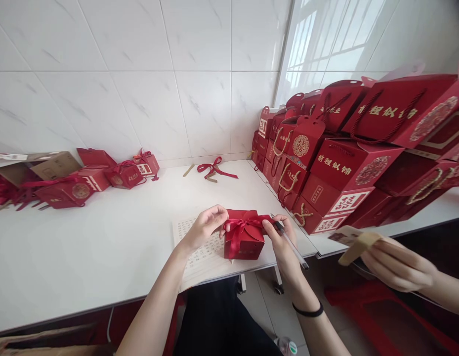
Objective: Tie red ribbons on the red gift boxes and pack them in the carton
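A small red gift box [250,249] stands in front of me near the table's edge, with a shiny red ribbon [235,236] tied in a bow across its top. My left hand [210,223] pinches the ribbon loop at the box's left side. On the right, my right hand [281,237] grips the other side of the bow between thumb and fingers. A clear pen [294,249] with a black end lies along that hand, seemingly tucked among its fingers. Partly beneath the box is a handwritten sheet or notebook [194,269].
Red gift boxes [335,165] with rope handles are stacked on the right. Smaller red boxes [127,174] lie at left. A loose red ribbon [225,173] rests near the wall. At right, another person's hand [399,264] holds cards and a tan strip [358,247].
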Available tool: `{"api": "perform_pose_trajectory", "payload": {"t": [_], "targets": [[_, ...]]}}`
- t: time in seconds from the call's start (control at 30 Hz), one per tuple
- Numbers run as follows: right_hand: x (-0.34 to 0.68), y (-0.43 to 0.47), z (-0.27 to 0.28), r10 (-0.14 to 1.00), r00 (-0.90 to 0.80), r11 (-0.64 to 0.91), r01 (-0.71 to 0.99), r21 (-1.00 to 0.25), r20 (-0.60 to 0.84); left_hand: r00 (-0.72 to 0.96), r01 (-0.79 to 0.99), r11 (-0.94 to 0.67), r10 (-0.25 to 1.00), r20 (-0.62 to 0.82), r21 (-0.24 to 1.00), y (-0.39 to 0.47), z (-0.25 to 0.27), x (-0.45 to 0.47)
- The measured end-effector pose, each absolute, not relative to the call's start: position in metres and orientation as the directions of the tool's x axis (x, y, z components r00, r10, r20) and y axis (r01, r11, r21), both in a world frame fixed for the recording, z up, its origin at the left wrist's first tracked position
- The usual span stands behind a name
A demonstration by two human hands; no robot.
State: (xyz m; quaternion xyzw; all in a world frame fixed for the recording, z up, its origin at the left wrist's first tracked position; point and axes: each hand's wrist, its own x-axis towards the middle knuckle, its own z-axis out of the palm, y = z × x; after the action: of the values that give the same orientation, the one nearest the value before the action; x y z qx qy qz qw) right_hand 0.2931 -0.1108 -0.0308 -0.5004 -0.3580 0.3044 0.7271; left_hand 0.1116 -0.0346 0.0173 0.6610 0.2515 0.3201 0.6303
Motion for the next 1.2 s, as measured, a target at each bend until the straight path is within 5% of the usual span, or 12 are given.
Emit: {"api": "perform_pose_trajectory", "payload": {"t": [0.33, 0.83, 0.93, 1.07, 1.2], "targets": [[0.293, -0.106, -0.038, 0.800, 0.557, 0.342, -0.115, -0.933, 0.225, 0.670, 0.012, -0.120, 0.738, 0.081, 0.993, -0.039, 0.021, 0.109], [0.273, -0.095, -0.029, 0.724, 0.510, 0.363, 0.292, -0.885, 0.465, 0.344, 0.246, -0.280, 0.920, 0.186, 0.928, -0.034, 0.014, 0.114], [0.276, -0.100, -0.028, 0.695, 0.430, 0.329, 0.523, -0.786, 0.577, 0.315, 0.321, -0.304, 0.928, 0.201, 0.897, -0.035, 0.014, 0.112], [0.298, -0.133, -0.023, 0.623, 0.214, 0.323, 0.806, -0.497, 0.752, 0.330, 0.364, -0.319, 0.923, 0.199, 0.875, -0.037, 0.011, 0.105], [0.322, -0.167, -0.037, 0.660, -0.099, 0.369, 0.906, -0.207, 0.745, 0.263, 0.407, -0.363, 0.925, 0.274, 0.838, -0.038, 0.007, 0.105]]}}
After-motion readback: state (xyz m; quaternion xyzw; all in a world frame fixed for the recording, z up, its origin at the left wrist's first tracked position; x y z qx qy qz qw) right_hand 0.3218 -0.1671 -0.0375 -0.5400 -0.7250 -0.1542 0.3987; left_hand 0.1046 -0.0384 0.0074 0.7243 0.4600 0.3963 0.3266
